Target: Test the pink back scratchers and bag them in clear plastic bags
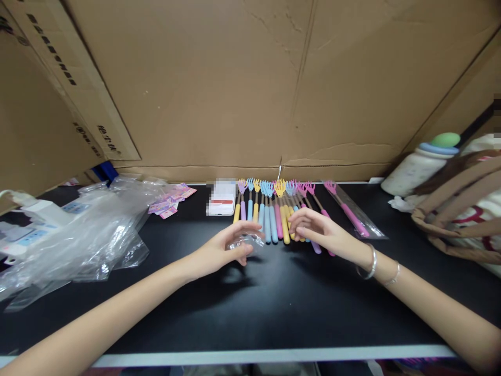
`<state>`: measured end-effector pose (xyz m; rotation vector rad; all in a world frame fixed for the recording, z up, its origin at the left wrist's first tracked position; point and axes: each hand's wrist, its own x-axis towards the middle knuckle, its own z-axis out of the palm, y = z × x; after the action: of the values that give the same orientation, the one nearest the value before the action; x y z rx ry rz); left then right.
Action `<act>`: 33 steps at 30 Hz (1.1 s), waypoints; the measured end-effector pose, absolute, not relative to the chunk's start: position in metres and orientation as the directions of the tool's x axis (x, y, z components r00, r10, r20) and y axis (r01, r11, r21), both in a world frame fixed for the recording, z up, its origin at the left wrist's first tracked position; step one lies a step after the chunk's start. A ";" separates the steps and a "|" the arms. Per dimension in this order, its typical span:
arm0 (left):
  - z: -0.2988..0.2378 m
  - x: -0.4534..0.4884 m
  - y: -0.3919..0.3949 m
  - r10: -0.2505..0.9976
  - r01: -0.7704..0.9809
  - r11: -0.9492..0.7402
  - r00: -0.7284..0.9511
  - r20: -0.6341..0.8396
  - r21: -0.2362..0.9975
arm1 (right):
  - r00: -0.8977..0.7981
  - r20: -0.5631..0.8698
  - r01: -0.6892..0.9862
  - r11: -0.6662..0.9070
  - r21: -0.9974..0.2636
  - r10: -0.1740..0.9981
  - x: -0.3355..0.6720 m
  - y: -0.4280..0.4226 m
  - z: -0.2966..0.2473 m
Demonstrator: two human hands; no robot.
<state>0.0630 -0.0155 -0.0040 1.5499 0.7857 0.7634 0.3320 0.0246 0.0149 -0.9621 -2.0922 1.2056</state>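
My left hand (229, 249) hovers over the black table (250, 308), its fingers closed on a small clear plastic bag (247, 242). My right hand (318, 231) reaches into a row of several pastel back scratchers (270, 211) with claw-shaped heads; its fingers curl over the pink and yellow handles, touching them. I cannot tell whether it grips one. One pink scratcher in a clear sleeve (350, 211) lies apart to the right. Two bracelets sit on my right wrist.
A heap of clear plastic bags (74, 235) covers the left side, over a white device (27, 224). Pink labels (170, 201) and a white card (222, 197) lie at the back. A bottle (420, 164) and a handbag (462, 214) stand right. Cardboard walls surround.
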 end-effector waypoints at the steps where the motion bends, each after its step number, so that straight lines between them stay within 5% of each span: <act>1: -0.005 0.063 -0.016 0.820 0.074 -0.115 0.569 0.052 0.991 | -0.610 0.116 0.325 0.381 -0.866 0.784 0.332 0.025 0.015; 9: -0.001 0.060 -0.021 0.804 0.222 -0.338 0.573 0.158 0.914 | -0.652 0.297 0.487 0.686 -0.541 0.697 0.333 0.025 0.009; 15: 0.000 0.058 -0.021 0.745 0.356 -0.590 0.586 0.319 0.724 | -0.688 0.381 0.554 0.785 -0.276 0.619 0.334 0.024 0.008; 33: -0.010 0.058 -0.017 0.581 0.560 -0.813 0.766 0.275 0.159 | -0.720 0.398 0.583 0.806 -0.097 0.569 0.333 0.022 0.007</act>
<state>0.0583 -0.0169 -0.0102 2.8884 0.9340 0.4833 0.3334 0.0220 0.0067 -0.8642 -2.5793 -0.0485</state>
